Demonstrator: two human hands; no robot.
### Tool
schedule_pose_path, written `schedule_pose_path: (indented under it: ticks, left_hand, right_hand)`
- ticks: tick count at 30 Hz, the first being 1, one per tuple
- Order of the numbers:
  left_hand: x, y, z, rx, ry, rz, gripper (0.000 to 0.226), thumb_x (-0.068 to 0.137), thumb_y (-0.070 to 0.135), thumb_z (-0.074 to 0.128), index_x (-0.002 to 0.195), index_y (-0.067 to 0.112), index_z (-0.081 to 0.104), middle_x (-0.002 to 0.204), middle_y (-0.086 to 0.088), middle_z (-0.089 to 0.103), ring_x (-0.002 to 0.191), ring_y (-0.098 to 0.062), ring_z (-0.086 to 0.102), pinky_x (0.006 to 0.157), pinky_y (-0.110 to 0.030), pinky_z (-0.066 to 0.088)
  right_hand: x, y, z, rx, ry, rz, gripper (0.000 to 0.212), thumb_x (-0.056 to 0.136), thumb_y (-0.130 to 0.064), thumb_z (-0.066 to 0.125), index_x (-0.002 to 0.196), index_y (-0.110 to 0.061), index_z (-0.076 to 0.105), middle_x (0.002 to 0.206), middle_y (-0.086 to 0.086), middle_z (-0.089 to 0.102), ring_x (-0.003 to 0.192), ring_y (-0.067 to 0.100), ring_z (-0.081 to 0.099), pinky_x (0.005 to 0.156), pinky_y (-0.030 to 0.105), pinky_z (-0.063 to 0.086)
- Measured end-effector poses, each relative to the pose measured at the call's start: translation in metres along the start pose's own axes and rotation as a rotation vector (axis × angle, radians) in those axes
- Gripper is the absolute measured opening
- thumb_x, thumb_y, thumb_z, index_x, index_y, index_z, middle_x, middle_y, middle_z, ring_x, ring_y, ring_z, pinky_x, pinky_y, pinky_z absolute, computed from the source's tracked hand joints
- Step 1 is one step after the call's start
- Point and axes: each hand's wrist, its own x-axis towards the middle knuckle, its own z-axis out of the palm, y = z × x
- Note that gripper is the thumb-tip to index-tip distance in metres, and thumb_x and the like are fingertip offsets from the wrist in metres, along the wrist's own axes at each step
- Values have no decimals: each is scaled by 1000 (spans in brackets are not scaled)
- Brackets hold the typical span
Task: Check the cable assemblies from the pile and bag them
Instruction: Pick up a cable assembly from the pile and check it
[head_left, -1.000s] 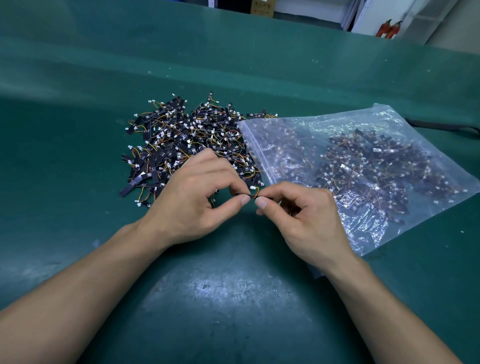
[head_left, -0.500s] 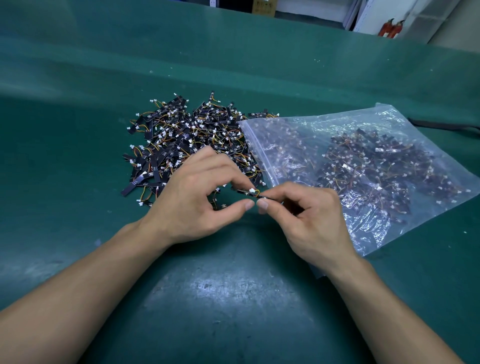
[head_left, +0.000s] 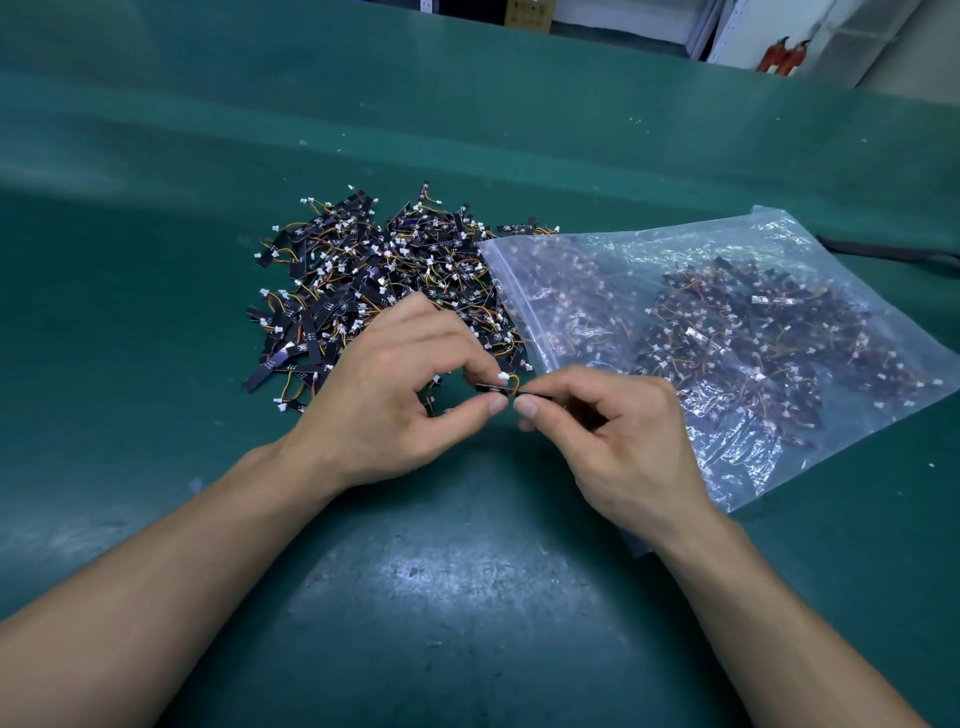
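Note:
A pile of small cable assemblies (head_left: 358, 280), black strips with orange-yellow wires and white plugs, lies on the green table. To its right lies a clear plastic bag (head_left: 727, 332) with many assemblies inside, its mouth toward the pile. In front of the pile, my left hand (head_left: 400, 395) and my right hand (head_left: 618, 436) hold one cable assembly (head_left: 506, 387) between them. Each hand pinches an end of its black strip with thumb and forefinger, just above the table. Its white plug and wire loop stick up between my fingertips.
The green mat table (head_left: 441, 597) stretches wide in front of me and to the left. A raised green ledge (head_left: 467, 119) runs behind the pile. A dark cable (head_left: 893, 252) lies behind the bag at the right. Red objects (head_left: 782, 52) stand beyond the table.
The assembly has come further into view between my fingertips, its black strip now stretched level between both hands. My hands have stayed in nearly the same place.

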Motion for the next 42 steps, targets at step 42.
schedule_pose_path:
  ticks: [42]
  left_hand:
    - [-2, -3, 2, -37, -1, 0, 15, 92, 24, 71, 89, 9, 74, 87, 2, 68, 80, -26, 59, 76, -42, 46]
  right_hand:
    - [-1, -3, 1, 12, 34, 23, 8, 89, -20, 73, 81, -19, 75, 64, -14, 68, 51, 5, 53, 55, 12, 36]
